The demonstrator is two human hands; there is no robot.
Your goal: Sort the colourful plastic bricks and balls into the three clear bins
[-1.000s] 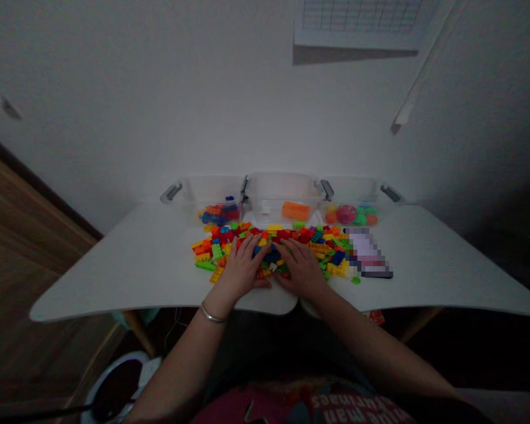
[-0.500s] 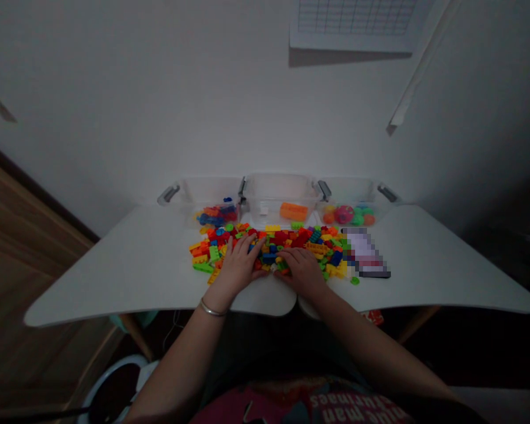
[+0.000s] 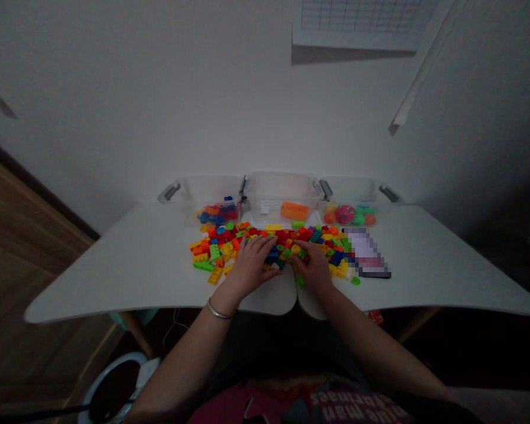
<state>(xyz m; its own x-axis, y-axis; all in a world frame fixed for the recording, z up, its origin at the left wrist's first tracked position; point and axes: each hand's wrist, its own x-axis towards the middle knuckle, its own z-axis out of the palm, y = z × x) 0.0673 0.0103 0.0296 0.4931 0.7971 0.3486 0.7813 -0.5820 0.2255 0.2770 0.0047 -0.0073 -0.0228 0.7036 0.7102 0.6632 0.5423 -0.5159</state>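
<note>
Your left hand [image 3: 252, 266] is spread on the brick pile [image 3: 285, 237], thumb apart; right hand [image 3: 317, 268] curls at it (can't tell if pinching). Pile sits centre of the surface [image 3: 128, 259], between far-edge clear bins [image 3: 282, 187] and near edge. Keep fingers low, light; nothing over that edge.

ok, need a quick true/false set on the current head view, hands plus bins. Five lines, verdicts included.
1. A silver metal bangle circles the left wrist. True.
2. The left hand is clenched in a fist. False: its fingers extend over the pile of multicoloured plastic bricks.
3. An orange oblong block lies in the middle clear plastic bin. True.
4. The rightmost clear plastic bin holds only blue pieces. False: pink, green and orange rounded pieces show in it.
5. The right hand is at the brick pile. True.
</note>
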